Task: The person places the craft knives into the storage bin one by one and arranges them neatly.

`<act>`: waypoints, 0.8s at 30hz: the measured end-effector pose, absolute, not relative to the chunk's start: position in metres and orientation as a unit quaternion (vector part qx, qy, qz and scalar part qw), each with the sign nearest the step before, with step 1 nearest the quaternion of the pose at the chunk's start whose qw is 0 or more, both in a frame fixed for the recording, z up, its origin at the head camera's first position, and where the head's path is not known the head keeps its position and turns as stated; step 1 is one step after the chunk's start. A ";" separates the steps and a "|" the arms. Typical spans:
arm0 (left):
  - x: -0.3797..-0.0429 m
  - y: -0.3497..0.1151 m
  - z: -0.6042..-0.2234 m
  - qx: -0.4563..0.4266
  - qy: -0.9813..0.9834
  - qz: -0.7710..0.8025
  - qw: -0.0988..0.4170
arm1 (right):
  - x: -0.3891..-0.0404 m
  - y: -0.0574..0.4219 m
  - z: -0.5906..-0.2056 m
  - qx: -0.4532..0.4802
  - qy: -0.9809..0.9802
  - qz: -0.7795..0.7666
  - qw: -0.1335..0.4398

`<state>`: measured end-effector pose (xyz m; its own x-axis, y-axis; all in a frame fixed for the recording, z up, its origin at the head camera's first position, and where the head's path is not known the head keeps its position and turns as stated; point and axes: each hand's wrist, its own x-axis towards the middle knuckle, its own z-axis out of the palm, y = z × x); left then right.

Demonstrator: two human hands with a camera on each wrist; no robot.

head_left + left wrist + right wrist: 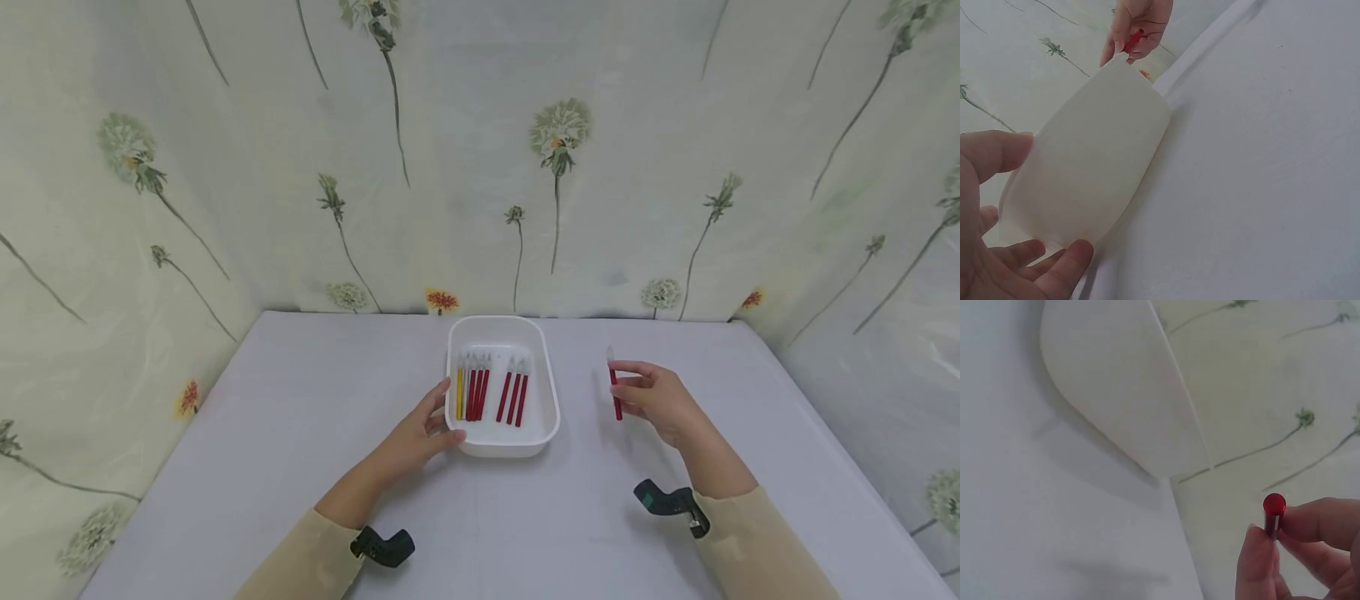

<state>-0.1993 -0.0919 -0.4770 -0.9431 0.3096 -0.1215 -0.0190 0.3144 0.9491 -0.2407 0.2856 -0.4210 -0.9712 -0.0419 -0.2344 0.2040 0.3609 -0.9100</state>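
Note:
A white plastic tray [501, 448] stands on the table, its side wall [1097, 131] filling much of the left wrist view. My left hand [422, 429] holds it at the near left corner, thumb at the front and fingers along the left side. Inside lie slim red pens [513, 398] with translucent caps in two groups; a yellow pen [460, 394] lies leftmost. To the right of the tray, my right hand [658, 400] pinches another red pen [617, 406] between thumb and fingers, capped end up. Its round, glossy red end [1274, 504] faces the right wrist camera.
A white cloth covers the table [480, 525]. Behind and on both sides hangs a pale curtain [465, 167] printed with dandelions, meeting the table's far edge just past the tray. Dark camera mounts [382, 547] sit on both wrists.

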 end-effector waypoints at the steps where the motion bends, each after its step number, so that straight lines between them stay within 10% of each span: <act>1: -0.200 -0.092 -0.477 0.091 0.798 0.579 0.142 | -0.239 0.284 -0.419 0.046 0.817 -0.564 0.107; 24: -0.200 -0.092 -0.479 0.093 0.799 0.576 0.143 | -0.235 0.242 -0.390 0.012 0.771 -0.625 0.119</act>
<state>-0.2005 -0.0924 -0.4789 -0.9416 0.3136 -0.1223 -0.0167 0.3194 0.9475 -0.2349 0.2425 -0.3904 -0.9712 -0.1300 -0.1997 0.1685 0.2179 -0.9613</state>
